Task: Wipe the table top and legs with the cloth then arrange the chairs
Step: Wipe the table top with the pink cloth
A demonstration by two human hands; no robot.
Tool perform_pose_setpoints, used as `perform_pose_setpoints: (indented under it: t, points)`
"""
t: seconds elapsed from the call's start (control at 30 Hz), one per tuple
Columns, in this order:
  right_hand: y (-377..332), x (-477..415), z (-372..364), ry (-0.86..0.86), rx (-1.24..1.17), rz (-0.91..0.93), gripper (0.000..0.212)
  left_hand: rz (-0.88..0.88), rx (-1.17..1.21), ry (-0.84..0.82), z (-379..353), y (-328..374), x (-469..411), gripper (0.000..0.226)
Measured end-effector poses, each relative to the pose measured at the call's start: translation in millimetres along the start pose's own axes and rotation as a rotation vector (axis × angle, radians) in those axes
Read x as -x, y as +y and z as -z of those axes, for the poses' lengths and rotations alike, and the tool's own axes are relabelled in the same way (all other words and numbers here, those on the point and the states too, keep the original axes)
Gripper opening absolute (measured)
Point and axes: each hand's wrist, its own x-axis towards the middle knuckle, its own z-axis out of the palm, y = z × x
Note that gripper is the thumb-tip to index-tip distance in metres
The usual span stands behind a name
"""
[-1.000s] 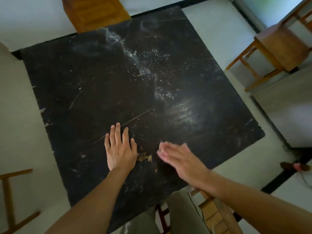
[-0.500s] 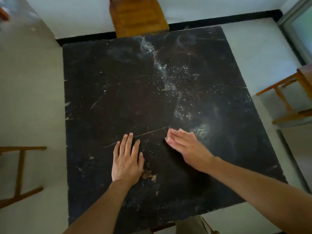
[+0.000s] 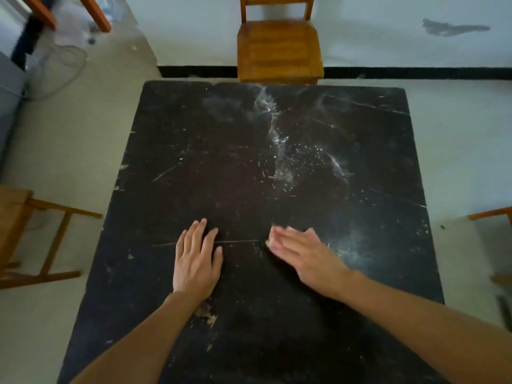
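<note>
Desk, dark, scratched. Left grip flat, fingers apart; right grip flat, fingers straight, blurred. Cloth not plainly seen (perhaps under right palm). Risk: white dust smeared rather than lifted, or swept onto floor.

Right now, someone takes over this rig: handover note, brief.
Left hand: open, flat on the table top.
Right hand: open, fingers straight, blurred, low over the top; contact unclear.
Cloth: not in view.
Done: nothing certain; white dust streaks the top's far half.
Left: get cloth, wipe top and legs, arrange far chair, left chair, right chair (only an edge shows).
</note>
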Motion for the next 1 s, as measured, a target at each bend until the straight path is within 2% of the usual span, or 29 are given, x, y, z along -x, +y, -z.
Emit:
perform_pose_setpoints:
  t: [0.07, 0.1, 0.13, 0.23, 0.27, 0.3, 0.37, 0.5, 0.57, 0.6, 0.7, 0.73, 0.77, 0.8, 0.87, 0.93, 1.0]
  points:
    - [17, 2, -2, -0.079, 0.002, 0.152, 0.066, 0.044, 0.043, 0.059, 1, 13, -27, 0.04]
    - [39, -12, 0, -0.076, 0.007, 0.128, 0.063, 0.059, 0.058, 0.09, 0, 17, -43, 0.038]
    - [65, -32, 6, -0.057, -0.005, 0.025, 0.059, 0.066, 0.072, 0.115, -1, 19, -60, 0.038]
    - [147, -95, 52, 0.025, -0.03, -0.452, 0.049, 0.128, 0.081, 0.145, -2, 18, -100, 0.042]
    - [157, -105, 61, 0.053, -0.048, -0.514, 0.046, 0.172, 0.081, 0.136, -3, 15, -109, 0.045]
    - [154, -110, 64, 0.1, -0.036, -0.498, 0.044, 0.22, 0.083, 0.121, -4, 13, -115, 0.048]
    - [123, -98, 55, 0.14, -0.011, -0.294, 0.046, 0.297, 0.067, 0.084, -6, 10, -122, 0.054]
    - [52, -45, 1, -0.055, -0.002, 0.254, 0.071, 0.315, 0.017, 0.047, -6, 12, -125, 0.055]
    - [71, -63, -5, -0.121, -0.01, 0.317, 0.067, 0.32, 0.009, 0.034, -5, 11, -127, 0.055]
    - [89, -85, -1, -0.102, -0.031, 0.224, 0.058, 0.327, 0.005, 0.026, -5, 10, -129, 0.055]
    - [151, -167, 51, 0.074, -0.032, -0.31, 0.028, 0.337, 0.002, 0.012, -5, 10, -129, 0.055]
    - [166, -183, 66, 0.104, -0.046, -0.416, 0.023, 0.332, 0.005, 0.012, -5, 10, -128, 0.055]
    - [171, -193, 75, 0.152, -0.038, -0.435, 0.021, 0.328, 0.008, 0.012, -5, 10, -128, 0.055]
    - [167, -196, 77, 0.178, -0.024, -0.404, 0.023, 0.328, 0.01, 0.008, -4, 9, -129, 0.055]
    - [141, -177, 62, 0.163, -0.046, -0.227, 0.038, 0.341, 0.007, -0.014, -2, 10, -130, 0.056]
    - [106, -142, 31, 0.062, -0.058, -0.011, 0.051, 0.345, -0.003, -0.041, 0, 11, -131, 0.056]
    - [100, -123, 10, -0.051, -0.011, 0.187, 0.055, 0.348, -0.013, -0.057, 1, 12, -131, 0.057]
